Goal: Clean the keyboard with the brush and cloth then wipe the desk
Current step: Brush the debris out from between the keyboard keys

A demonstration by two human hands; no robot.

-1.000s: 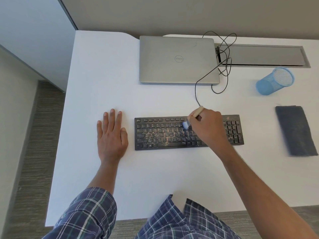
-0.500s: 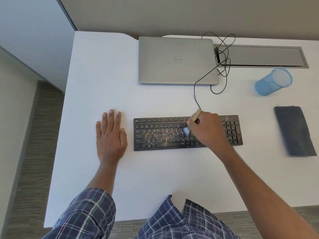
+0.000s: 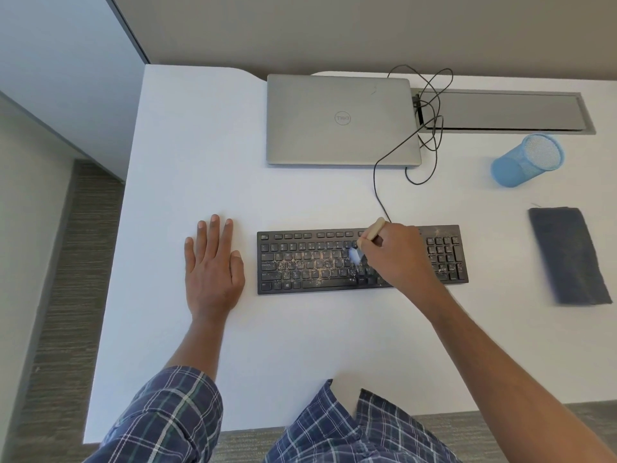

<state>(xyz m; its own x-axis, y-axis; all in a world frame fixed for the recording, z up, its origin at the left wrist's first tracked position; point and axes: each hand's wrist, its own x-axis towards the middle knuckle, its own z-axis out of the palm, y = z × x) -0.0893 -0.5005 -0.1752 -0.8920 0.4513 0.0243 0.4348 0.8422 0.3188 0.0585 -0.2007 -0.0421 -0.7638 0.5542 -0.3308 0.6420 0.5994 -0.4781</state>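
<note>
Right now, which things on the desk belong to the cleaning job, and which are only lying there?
For the job:
keyboard
brush, in the right hand
cloth
desk

Lying about:
laptop
blue mesh cup

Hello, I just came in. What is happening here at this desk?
A person is cleaning a dirty black keyboard. The right hand holds a small brush by its wooden handle, bristles down on the keys near the middle. Crumbs and dust show on the middle rows. The left hand lies flat and open on the white desk, just left of the keyboard and apart from it. A dark cloth lies untouched at the right, so wiping has not started.
</note>
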